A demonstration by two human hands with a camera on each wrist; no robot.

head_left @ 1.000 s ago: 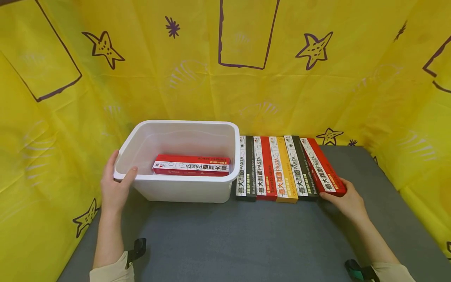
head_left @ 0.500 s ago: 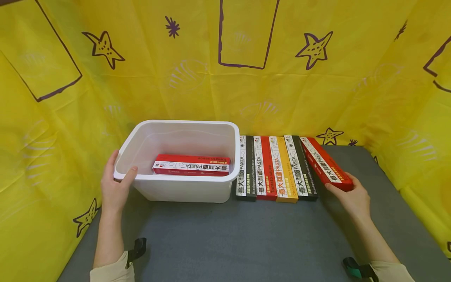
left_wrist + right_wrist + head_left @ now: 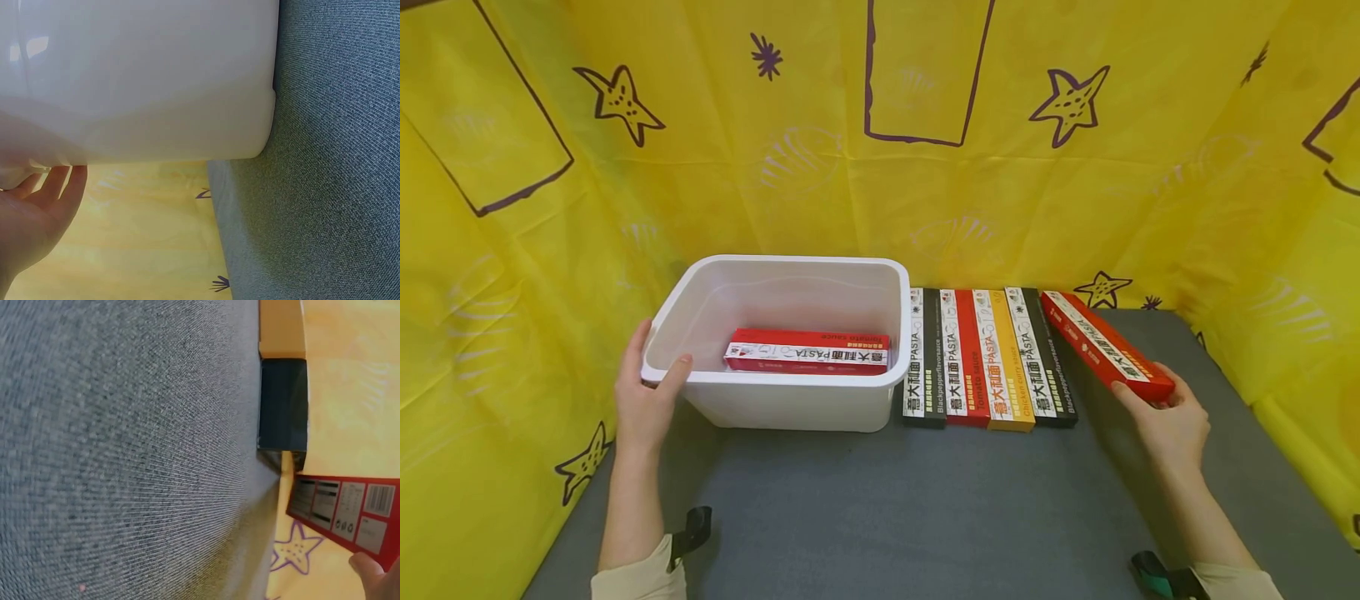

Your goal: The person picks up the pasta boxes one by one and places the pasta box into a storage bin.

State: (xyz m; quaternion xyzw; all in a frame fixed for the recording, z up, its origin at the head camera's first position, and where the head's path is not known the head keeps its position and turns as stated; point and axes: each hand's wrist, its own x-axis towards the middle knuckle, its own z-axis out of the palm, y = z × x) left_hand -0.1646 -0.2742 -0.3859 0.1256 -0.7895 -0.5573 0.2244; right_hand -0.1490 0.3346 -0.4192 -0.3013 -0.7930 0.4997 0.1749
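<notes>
The right hand (image 3: 1172, 417) is pinching the red pasta box (image 3: 1101, 343) at its near end (long axis pointing away), while the left hand (image 3: 643, 392) is gripping the white bin (image 3: 775, 400) rim.

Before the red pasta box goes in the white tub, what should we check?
1. Right hand holds red pasta box at its near end: ok.
2. Box lifted away from the row of boxes: ok.
3. Left hand holds white tub rim: ok.
4. Room in the tub beside the red box inside: ok.
5. How firm the fingers' hold is: cannot tell.
</notes>
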